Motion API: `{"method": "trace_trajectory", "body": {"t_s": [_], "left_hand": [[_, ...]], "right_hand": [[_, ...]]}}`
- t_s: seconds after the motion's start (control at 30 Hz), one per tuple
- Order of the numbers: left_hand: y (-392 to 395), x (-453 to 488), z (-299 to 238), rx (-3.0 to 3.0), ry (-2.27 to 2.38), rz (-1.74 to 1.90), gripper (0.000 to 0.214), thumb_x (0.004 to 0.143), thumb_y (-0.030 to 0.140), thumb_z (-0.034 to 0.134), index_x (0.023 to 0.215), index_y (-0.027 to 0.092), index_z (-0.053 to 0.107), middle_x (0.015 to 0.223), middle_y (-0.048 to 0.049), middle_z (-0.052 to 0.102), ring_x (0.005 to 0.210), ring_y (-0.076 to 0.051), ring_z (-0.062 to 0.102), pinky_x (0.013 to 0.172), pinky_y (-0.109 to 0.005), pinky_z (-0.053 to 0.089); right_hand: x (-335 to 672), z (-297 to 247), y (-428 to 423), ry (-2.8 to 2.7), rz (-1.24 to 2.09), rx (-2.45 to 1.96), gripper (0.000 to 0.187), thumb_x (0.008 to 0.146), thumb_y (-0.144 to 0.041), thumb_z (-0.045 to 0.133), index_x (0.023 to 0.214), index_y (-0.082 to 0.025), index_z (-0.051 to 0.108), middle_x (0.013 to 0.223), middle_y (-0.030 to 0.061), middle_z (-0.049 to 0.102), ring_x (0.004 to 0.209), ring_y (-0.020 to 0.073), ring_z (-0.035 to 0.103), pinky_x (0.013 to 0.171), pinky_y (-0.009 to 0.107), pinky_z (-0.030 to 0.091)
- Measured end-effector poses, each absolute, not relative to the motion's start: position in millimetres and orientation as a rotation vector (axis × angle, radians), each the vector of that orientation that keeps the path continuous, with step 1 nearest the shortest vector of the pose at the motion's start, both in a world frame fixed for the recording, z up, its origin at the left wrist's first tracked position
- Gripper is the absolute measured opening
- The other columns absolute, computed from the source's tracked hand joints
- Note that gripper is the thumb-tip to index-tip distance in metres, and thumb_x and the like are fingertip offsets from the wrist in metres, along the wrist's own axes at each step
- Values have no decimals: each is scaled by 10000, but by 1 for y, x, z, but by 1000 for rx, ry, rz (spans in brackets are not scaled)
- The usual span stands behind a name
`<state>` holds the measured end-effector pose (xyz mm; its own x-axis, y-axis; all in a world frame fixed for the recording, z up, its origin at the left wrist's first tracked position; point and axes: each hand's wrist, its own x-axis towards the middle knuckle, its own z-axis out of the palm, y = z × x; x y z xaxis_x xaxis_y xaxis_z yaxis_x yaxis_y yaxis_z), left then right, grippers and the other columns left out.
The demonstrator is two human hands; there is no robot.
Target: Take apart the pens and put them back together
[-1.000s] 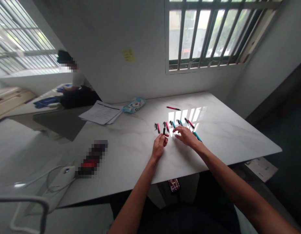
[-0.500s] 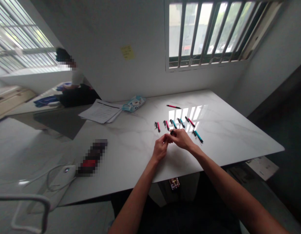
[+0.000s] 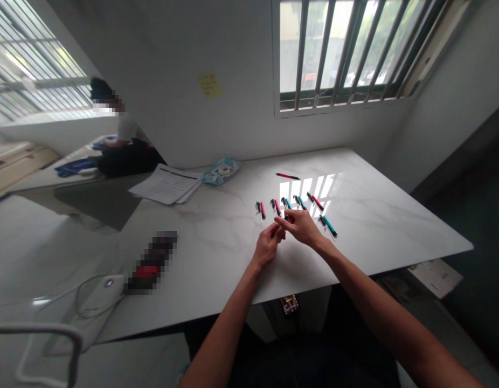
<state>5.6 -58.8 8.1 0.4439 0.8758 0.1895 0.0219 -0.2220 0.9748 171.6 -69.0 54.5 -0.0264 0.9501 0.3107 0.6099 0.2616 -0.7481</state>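
My left hand (image 3: 268, 245) and my right hand (image 3: 303, 227) meet over the white marble table (image 3: 217, 248), fingers pinched together around a small dark pen part that is mostly hidden. Just beyond them lies a row of short pens, pink (image 3: 263, 210) and teal (image 3: 329, 226), with black caps. A single pink pen (image 3: 288, 177) lies further back, alone.
A stack of papers (image 3: 166, 186) and a blue wipes packet (image 3: 222, 171) lie at the table's back left. A dark blurred object (image 3: 150, 264) and a white device with a cable (image 3: 98, 299) sit near left. Another person (image 3: 122, 145) sits at a far table.
My right hand left the pen row and came to my left hand; both now pinch the small part together. The camera view shifted slightly.
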Motion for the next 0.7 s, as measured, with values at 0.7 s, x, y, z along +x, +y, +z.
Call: {"method": "trace_trajectory", "body": {"t_s": [0.7], "left_hand": [[-58, 6, 11, 1258, 854, 1148, 447, 741, 474, 879, 1038, 162, 761, 820, -35, 716, 715, -130, 622, 704, -265, 496]], "right_hand": [[183, 63, -67, -1580, 967, -994, 397, 875, -377, 746, 1230, -221, 661, 1078, 80, 738, 966, 196, 705, 837, 350, 597]]}}
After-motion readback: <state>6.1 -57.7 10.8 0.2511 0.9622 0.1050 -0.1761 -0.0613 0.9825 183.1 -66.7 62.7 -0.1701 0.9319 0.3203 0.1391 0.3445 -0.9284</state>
